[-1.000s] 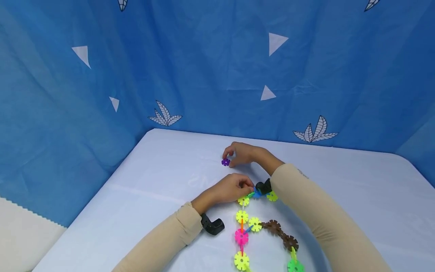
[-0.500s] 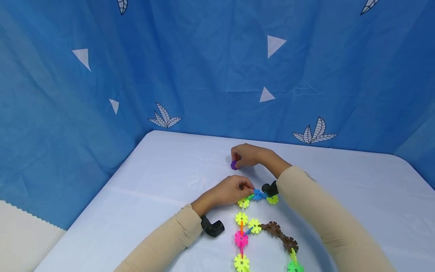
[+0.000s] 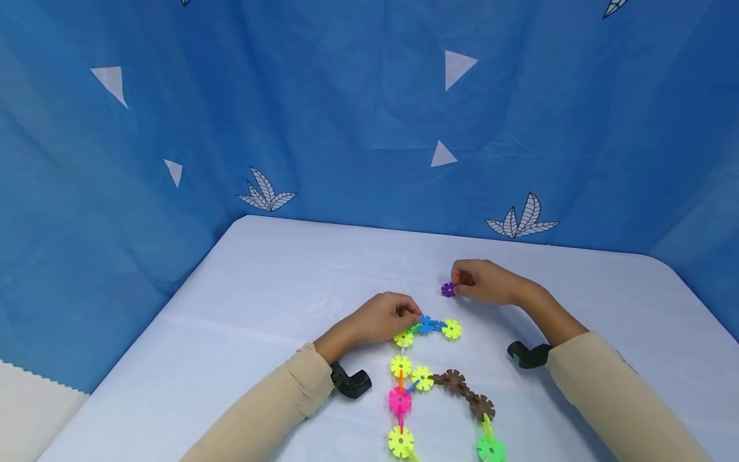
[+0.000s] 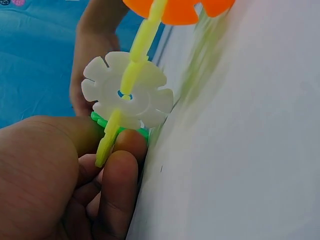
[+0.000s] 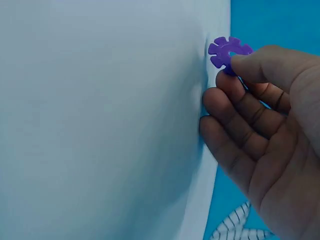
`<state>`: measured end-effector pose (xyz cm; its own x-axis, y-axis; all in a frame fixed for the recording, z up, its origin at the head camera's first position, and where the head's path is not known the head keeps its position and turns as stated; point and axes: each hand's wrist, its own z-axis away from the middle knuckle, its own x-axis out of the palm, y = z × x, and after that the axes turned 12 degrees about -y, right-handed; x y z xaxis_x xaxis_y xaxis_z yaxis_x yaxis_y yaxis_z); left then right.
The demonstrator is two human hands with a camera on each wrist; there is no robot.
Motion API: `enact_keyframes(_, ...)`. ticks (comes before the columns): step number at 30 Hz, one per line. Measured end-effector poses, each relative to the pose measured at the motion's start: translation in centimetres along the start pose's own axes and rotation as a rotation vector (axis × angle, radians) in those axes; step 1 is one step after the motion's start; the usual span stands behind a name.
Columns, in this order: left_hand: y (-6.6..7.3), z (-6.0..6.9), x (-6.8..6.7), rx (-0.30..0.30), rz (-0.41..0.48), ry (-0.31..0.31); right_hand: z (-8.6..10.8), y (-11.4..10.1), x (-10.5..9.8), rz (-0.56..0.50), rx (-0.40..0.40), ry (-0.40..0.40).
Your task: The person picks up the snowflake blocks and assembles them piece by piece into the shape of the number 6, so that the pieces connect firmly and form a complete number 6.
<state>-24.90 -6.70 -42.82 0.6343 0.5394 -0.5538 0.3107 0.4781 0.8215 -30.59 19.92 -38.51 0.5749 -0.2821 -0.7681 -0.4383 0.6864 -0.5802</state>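
Note:
My right hand pinches a purple interlocking disc between thumb and fingertips, just over the table. In the left wrist view, my left hand pinches a green interlocking disc that joins the upper left corner of a linked chain. Beside that corner, a blue disc and a yellow disc run off to the right. Below it a white disc connects downward to yellow and pink discs. The purple disc is apart from the chain.
A side branch carries brown discs and a bright green disc toward the near edge of view. The white table ends at a blue curtain. Black wrist cameras sit close to the tabletop.
My right hand has closed its pinch on the purple disc and carried it to the right, behind the chain's upper end. My left hand stays at the green disc. The head view has shifted slightly.

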Motion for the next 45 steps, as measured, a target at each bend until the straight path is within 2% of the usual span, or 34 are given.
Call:
enact_keyframes(6,0.3,0.3,0.0,0.019,0.017,-0.014,5.1,0.0,2.5,-0.037,-0.004,0.036)
enact_keyframes(10,0.4,0.4,-0.1,0.015,0.017,-0.008,6.7,-1.0,4.1,-0.025,-0.063,0.050)
enact_keyframes(13,0.2,0.4,-0.1,0.012,0.014,-0.001,6.9,-1.6,4.7,0.008,-0.077,0.068)
enact_keyframes(19,0.1,0.3,-0.1,0.021,0.008,-0.008,6.9,-2.1,5.1,0.026,-0.048,0.070)
enact_keyframes(35,-0.1,0.4,-0.3,0.004,0.020,0.007,6.8,-2.9,5.8,0.108,-0.088,0.139)
enact_keyframes(40,-0.1,0.3,-0.2,0.001,0.030,-0.016,6.8,-3.0,6.0,0.115,-0.072,0.174)
enact_keyframes(45,-0.1,0.1,-0.2,-0.023,0.028,-0.009,6.7,-2.6,6.0,0.068,-0.063,0.192)
